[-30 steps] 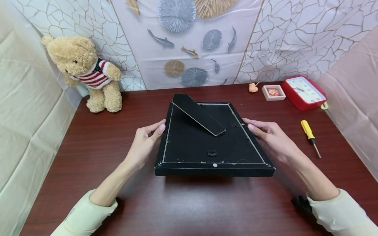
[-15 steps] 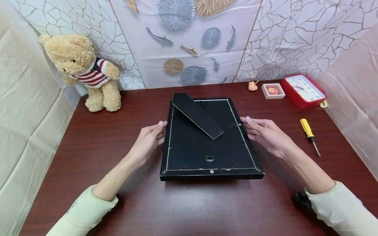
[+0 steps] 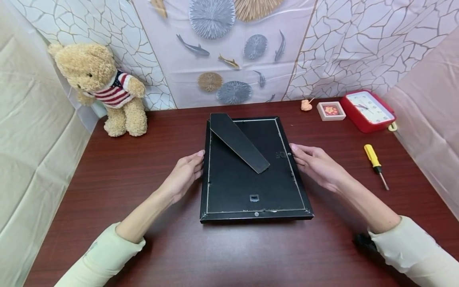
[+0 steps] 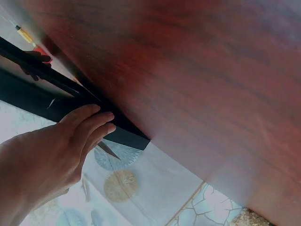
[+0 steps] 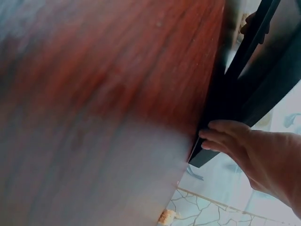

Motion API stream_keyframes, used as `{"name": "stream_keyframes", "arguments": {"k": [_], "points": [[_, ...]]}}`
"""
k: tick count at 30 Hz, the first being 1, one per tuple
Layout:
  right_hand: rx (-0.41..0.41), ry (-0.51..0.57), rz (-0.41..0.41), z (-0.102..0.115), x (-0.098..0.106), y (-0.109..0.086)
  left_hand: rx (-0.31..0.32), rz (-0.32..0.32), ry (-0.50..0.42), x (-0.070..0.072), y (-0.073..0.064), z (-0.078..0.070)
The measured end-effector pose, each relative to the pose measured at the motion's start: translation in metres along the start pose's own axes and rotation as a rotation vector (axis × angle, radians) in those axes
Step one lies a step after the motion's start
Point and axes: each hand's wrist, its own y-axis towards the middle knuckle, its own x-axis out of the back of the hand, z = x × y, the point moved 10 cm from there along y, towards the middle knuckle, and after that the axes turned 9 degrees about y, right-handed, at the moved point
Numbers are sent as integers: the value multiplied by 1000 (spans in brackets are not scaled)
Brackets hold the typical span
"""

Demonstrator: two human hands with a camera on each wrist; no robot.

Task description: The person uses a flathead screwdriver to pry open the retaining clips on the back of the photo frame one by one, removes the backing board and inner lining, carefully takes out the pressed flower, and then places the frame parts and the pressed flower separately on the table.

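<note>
A black picture frame (image 3: 229, 187) lies back side up in the head view, its near edge a little above the table. The easel-back stand (image 3: 238, 141) is swung aslant, its wide end past the frame's upper left corner. My left hand (image 3: 183, 175) holds the frame's left edge, thumb on top. Opposite, my right hand (image 3: 319, 165) holds the right edge in the same way. Both wrist views show the fingers against the frame's side; the left wrist view has the frame (image 4: 124, 136) tilted over the table. What lies under the frame is hidden.
A teddy bear (image 3: 118, 93) sits at the back left of the dark red table (image 3: 143, 147). At the back right are a red clock (image 3: 369, 111), a small white-edged box (image 3: 331, 111) and a small orange thing (image 3: 306, 105). A yellow screwdriver (image 3: 373, 159) lies right.
The frame's near edge has come down toward the table, so the back shows flatter. Both hands have stayed at its sides and shifted slightly closer together.
</note>
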Motion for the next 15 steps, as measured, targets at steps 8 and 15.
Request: {"name": "stream_keyframes", "arguments": {"k": [8, 15], "points": [[-5, 6, 15, -5, -8, 2, 46, 28, 34, -2, 3, 8], [-43, -52, -4, -4, -2, -1, 39, 83, 71, -1, 4, 6]]}}
